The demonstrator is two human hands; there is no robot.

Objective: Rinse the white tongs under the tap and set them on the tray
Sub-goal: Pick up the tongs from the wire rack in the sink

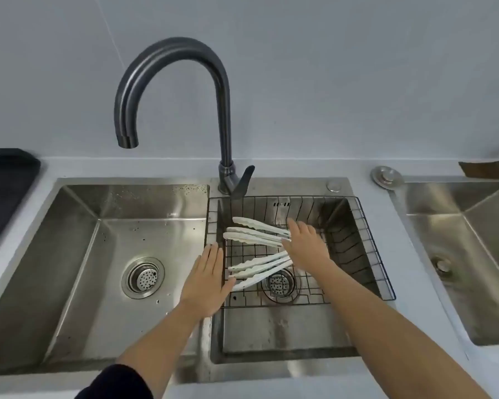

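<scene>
white tongs (257,234) are found lying in the wire basket (369,246) over the right basin. left hand (208,280) is held flat, fingers straight, released, at the basket's left rim beside the tong tips. right hand (307,246) is laid palm down over the hinge ends, fingers extended, nothing clasped. black tray (6,191) is noted far left.

The person's left hand (206,279) and right hand (306,247) are bare, and both forearms are uncovered from the wrists back. On the left arm a dark sleeve (114,383), black or very dark navy, covers the arm from around the elbow. The right arm shows bare as far as the frame's edge.
</scene>
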